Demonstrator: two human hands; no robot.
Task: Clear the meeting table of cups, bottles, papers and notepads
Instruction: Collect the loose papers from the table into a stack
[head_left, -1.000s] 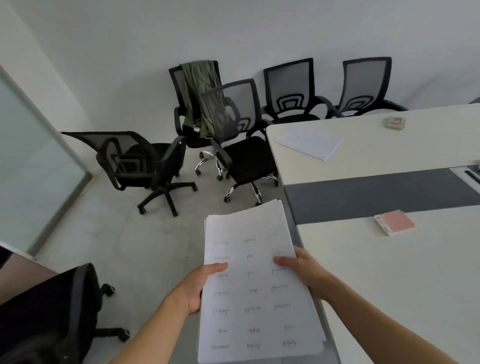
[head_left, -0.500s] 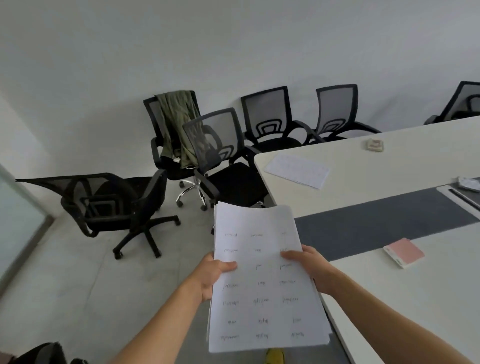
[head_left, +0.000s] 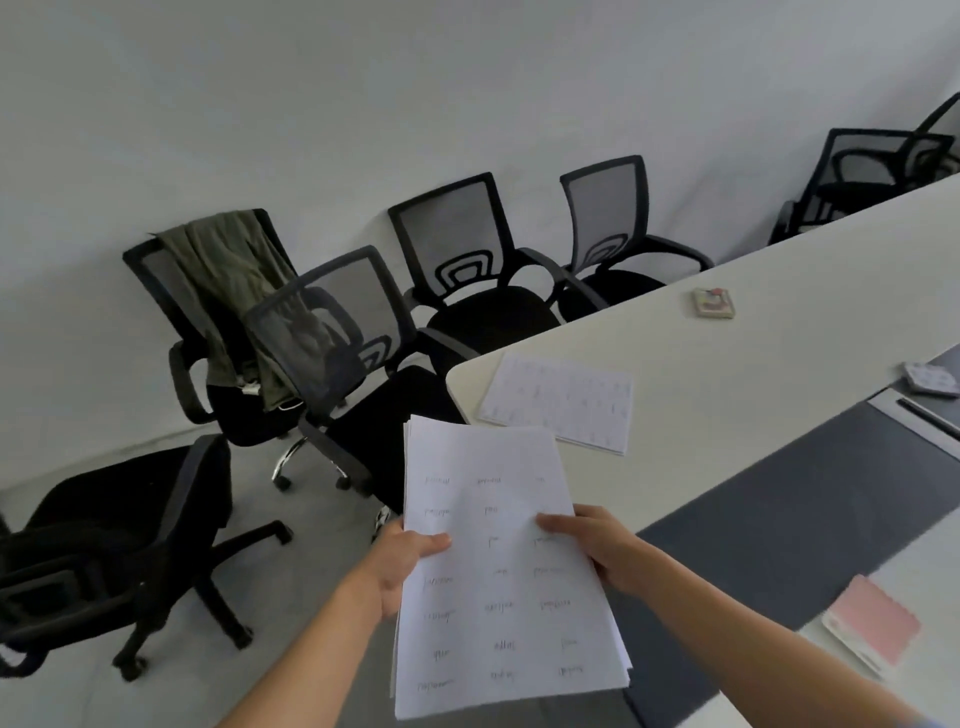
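White on the stack of papers (head_left: 498, 561), with rows of small dark handwritten words; the same white with fainter marks on the sheets (head_left: 561, 402). Cream-white for the table top (head_left: 779, 332), crossed by a dark grey strip (head_left: 769, 525), and pink on the notepad (head_left: 872, 629). Black frames and grey see-through mesh on the chairs (head_left: 457, 244), olive green on the garment (head_left: 228, 265), pale grey on the floor (head_left: 171, 691).

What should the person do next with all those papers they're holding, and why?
Probably free the right hand and reach for the loose sheets on the table corner, adding them to the stack. The left hand also grips the stack, and those sheets lie just ahead, uncleared.
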